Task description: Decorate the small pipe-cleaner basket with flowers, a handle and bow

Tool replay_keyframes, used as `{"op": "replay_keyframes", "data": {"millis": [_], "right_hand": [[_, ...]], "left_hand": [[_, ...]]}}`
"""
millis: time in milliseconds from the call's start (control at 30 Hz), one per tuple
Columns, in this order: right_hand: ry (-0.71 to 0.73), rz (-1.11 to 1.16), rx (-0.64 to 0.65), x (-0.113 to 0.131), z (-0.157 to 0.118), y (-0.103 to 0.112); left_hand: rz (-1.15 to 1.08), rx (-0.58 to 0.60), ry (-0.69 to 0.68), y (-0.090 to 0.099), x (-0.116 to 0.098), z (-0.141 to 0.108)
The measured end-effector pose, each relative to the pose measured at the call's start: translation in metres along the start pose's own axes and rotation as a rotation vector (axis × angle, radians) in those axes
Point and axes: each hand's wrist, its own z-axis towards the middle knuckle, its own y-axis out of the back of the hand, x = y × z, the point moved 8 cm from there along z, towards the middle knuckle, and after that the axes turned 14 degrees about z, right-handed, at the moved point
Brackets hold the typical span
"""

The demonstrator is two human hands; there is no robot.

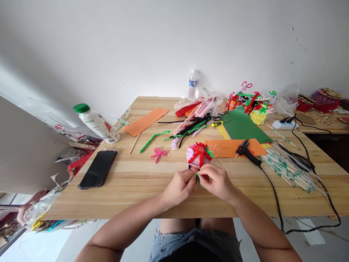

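Can't really make out the green bit pinched in the fingertips, way too small. Just beyond the grip, the flowery piece is partly covered by the hands, and its lower part seems mostly hidden.

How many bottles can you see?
2. A white bottle with a green cap is on the left, behind the phone; a clear bottle is at the back, near the wall.

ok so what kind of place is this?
Probably a small craft workspace: a wooden table against a plain wall, with a glue gun, a bundle of fuzzy craft stems and a green paper sheet on it.
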Motion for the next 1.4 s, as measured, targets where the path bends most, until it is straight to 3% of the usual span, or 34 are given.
{"op": "replay_keyframes", "data": {"millis": [233,433,600,667,900,1133,1400], "right_hand": [[0.083,-0.067,0.055,0.008,-0.003,-0.008],[0.063,0.052,0.014,0.006,-0.001,-0.003],[-0.055,0.203,-0.016,-0.006,0.003,0.005],[-0.143,0.265,0.002,-0.010,0.003,0.005],[-0.384,0.380,-0.040,-0.025,-0.003,0.004],[-0.324,0.333,-0.081,-0.022,-0.002,0.010],[-0.733,0.806,-0.158,-0.044,-0.021,-0.014]], "left_hand": [[-0.022,-0.048,0.018,-0.003,0.001,-0.004],[-0.049,-0.066,-0.044,0.000,-0.007,-0.006],[-0.329,0.126,0.159,-0.016,0.010,-0.005],[-0.433,0.136,0.227,-0.020,0.017,-0.005],[-0.406,-0.082,0.146,-0.002,0.017,-0.004],[-0.329,-0.309,0.027,0.012,0.015,-0.012],[-0.639,-0.429,0.193,0.015,0.023,-0.010]]}}
